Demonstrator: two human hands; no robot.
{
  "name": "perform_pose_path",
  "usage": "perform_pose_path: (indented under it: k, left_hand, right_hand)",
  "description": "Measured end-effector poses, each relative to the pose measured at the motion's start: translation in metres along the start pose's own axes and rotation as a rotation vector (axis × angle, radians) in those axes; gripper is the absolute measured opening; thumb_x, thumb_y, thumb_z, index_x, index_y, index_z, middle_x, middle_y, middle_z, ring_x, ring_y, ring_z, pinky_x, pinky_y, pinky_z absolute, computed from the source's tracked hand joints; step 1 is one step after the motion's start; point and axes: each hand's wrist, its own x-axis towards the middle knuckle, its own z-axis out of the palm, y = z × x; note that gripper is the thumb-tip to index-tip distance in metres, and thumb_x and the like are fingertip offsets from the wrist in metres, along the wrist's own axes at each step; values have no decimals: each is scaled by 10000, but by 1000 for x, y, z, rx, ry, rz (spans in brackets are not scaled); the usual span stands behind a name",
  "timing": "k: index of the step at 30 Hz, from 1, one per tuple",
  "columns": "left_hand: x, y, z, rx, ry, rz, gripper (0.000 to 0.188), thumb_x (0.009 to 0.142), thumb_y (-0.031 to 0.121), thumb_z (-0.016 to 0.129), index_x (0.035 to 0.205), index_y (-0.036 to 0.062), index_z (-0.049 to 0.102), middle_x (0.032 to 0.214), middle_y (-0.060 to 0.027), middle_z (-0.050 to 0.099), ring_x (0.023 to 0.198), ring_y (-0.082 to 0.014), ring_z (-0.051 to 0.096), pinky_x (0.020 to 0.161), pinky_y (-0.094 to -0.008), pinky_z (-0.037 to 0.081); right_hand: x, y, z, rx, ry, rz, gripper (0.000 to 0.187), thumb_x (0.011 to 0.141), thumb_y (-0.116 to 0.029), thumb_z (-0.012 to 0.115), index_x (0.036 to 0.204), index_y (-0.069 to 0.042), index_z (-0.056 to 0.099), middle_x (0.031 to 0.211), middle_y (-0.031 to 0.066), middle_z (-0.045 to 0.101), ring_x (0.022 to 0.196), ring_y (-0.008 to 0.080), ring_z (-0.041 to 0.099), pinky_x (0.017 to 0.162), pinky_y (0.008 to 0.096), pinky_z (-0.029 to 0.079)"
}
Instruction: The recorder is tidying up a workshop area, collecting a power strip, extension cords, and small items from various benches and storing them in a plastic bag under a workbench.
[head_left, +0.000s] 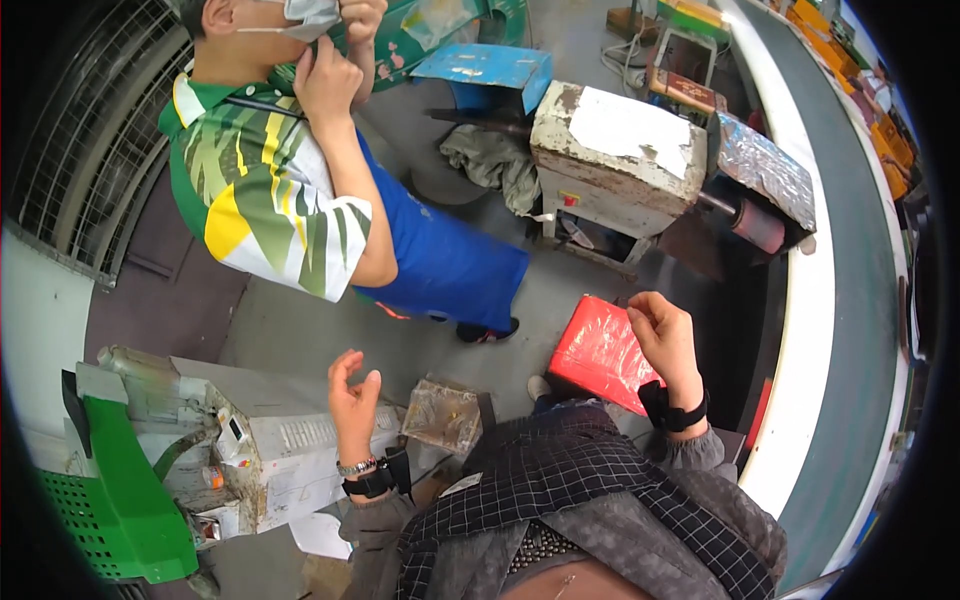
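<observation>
My left hand [353,402] is raised in front of me, its thumb and fingers apart, holding nothing. Below it on the left stands a white machine [290,455] with stained edges and a green perforated guard [125,490]. My right hand [664,340] hangs over the right edge of a red block [605,350] wrapped in shiny plastic. Its fingers are loosely bent with a gap to the thumb, and no object shows in them. Whether it touches the block I cannot tell. Both wrists wear black straps.
A person in a blue apron [440,245] stands at the front left, both hands up near a mask. Ahead is a worn grinding machine [615,150] with a roller [757,226]. A green conveyor belt [850,300] with a white edge curves along the right. A grimy box [443,413] sits low between.
</observation>
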Motion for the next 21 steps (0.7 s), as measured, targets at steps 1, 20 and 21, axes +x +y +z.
perform_pose_path:
  k: [1, 20, 21]
  left_hand:
    - [1, 1, 2, 11, 3, -20, 359, 794, 99, 639, 1133, 34, 539, 1225, -97, 482, 1068, -194, 508, 719, -253, 479]
    - [90, -54, -18, 5, -95, -304, 344, 793, 180, 675, 1068, -1, 579, 952, -86, 634, 843, -127, 588, 688, -241, 475]
    - [101, -64, -24, -5, -81, -304, 344, 793, 180, 675, 1068, -1, 579, 952, -86, 634, 843, -127, 588, 688, -241, 475]
  right_hand:
    - [5, 3, 3, 4, -21, 8, 132, 780, -91, 620, 872, 4, 617, 733, 146, 642, 606, 258, 619, 575, 317, 475]
    - [93, -51, 178, 166, -704, 75, 186, 792, -90, 610, 940, 23, 612, 742, 96, 658, 619, 129, 606, 579, 274, 478]
    - [97, -50, 199, 171, -736, 57, 195, 789, -93, 606, 946, 22, 610, 739, 76, 655, 613, 117, 598, 575, 268, 477]
